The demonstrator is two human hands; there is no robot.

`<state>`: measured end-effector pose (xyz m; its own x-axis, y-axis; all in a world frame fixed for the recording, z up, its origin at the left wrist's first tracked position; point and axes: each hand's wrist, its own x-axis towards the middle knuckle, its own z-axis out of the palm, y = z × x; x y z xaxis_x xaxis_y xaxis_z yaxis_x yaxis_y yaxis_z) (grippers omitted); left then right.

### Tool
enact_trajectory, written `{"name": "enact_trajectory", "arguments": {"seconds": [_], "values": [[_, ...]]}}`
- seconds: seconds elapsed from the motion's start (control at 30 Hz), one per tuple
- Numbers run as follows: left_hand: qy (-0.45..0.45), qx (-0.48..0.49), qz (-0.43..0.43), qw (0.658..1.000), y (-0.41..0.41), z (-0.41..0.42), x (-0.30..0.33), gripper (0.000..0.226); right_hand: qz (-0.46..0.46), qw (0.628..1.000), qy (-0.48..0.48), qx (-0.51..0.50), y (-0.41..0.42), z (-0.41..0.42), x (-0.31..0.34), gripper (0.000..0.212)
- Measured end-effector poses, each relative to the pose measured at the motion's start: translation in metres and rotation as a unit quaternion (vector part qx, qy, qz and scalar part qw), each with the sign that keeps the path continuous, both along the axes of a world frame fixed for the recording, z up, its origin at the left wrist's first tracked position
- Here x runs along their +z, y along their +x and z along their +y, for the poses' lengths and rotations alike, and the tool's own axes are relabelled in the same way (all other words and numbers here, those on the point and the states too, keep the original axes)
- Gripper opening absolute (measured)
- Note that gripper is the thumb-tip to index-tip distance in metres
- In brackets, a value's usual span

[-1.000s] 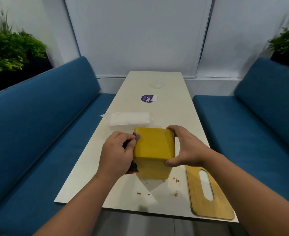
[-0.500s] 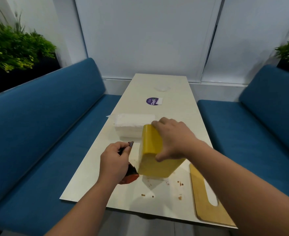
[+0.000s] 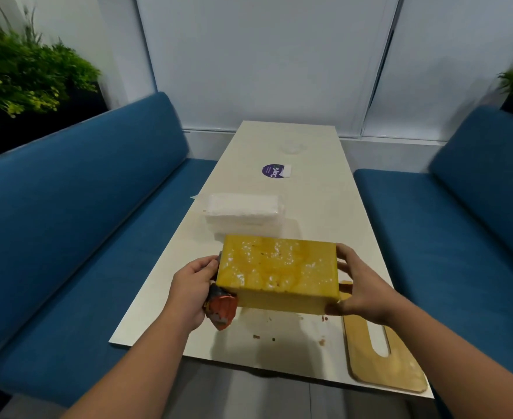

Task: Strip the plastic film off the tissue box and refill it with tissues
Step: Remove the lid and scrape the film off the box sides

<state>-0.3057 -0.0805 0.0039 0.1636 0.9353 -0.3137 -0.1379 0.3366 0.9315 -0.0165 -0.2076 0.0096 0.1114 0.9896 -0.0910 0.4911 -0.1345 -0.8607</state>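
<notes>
Since half a second ago the yellow tissue box point(image 3: 278, 269) has been turned from standing on its end to lying lengthwise, its broad face, blotched with pale residue, now tilted up toward the camera, and both hands are on it where only the right was before. It is held just above the near part of the white table point(image 3: 318, 207). The right hand point(image 3: 359, 290) clasps the box's right end, fingers curled over the far upper corner and thumb at the lower near corner. The left hand point(image 3: 190, 290) sits against the left end with its fingers curled around a crumpled wad of orange and dark plastic film point(image 3: 220, 308), which sticks out below the fist and touches the box's lower left corner; whether those fingers also press the box itself I cannot tell.

Just beyond the box lies a white pack of tissues point(image 3: 243, 208) in clear wrap. The wooden lid point(image 3: 379, 355) with its long slot lies flat at the table's near right edge, partly under the right wrist. Small brown scraps point(image 3: 256, 336) dot the table below the box. Farther up is a round purple sticker point(image 3: 272, 170). Blue benches point(image 3: 76, 225) flank the table, with green plants point(image 3: 19, 77) behind the left one and pale blinds point(image 3: 264, 55) on the far wall.
</notes>
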Motion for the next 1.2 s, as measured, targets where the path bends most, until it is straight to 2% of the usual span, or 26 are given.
{"name": "enact_trajectory", "arguments": {"seconds": [0.3, 0.5, 0.67, 0.73, 0.8, 0.87, 0.93, 1.0, 1.07, 1.2], "values": [[0.002, -0.003, 0.029, 1.000, 0.002, -0.011, -0.030, 0.018, -0.023, 0.999, -0.046, 0.009, 0.000, -0.010, -0.023, 0.119], [0.024, -0.012, 0.057, 0.998, 0.000, -0.009, -0.038, 0.017, -0.182, 0.982, -0.053, 0.025, -0.003, -0.004, -0.012, 0.128], [0.061, -0.030, 0.103, 0.992, -0.004, -0.008, -0.036, 0.016, -0.342, 0.938, -0.016, 0.061, -0.018, 0.010, 0.004, 0.127], [0.095, -0.041, 0.138, 0.985, -0.007, -0.007, -0.030, 0.016, -0.401, 0.913, 0.009, 0.071, -0.026, 0.017, 0.010, 0.123], [0.142, -0.026, 0.194, 0.970, -0.012, -0.002, -0.019, 0.012, -0.423, 0.903, 0.013, 0.078, -0.032, 0.022, 0.014, 0.119], [0.209, -0.013, 0.257, 0.944, -0.018, 0.006, 0.000, 0.007, -0.422, 0.903, 0.003, 0.078, -0.034, 0.024, 0.016, 0.116], [0.302, -0.056, 0.290, 0.906, -0.018, 0.014, 0.021, 0.008, -0.419, 0.905, -0.004, 0.076, -0.034, 0.024, 0.017, 0.116], [0.419, -0.143, 0.352, 0.825, -0.008, 0.019, 0.037, 0.013, -0.417, 0.906, -0.011, 0.076, -0.035, 0.024, 0.017, 0.117], [0.485, -0.214, 0.415, 0.740, 0.009, 0.020, 0.042, 0.018, -0.414, 0.907, -0.015, 0.077, -0.036, 0.024, 0.018, 0.118], [0.518, -0.273, 0.473, 0.659, 0.045, 0.007, 0.028, 0.025, -0.416, 0.906, -0.022, 0.076, -0.037, 0.024, 0.020, 0.120]]}}
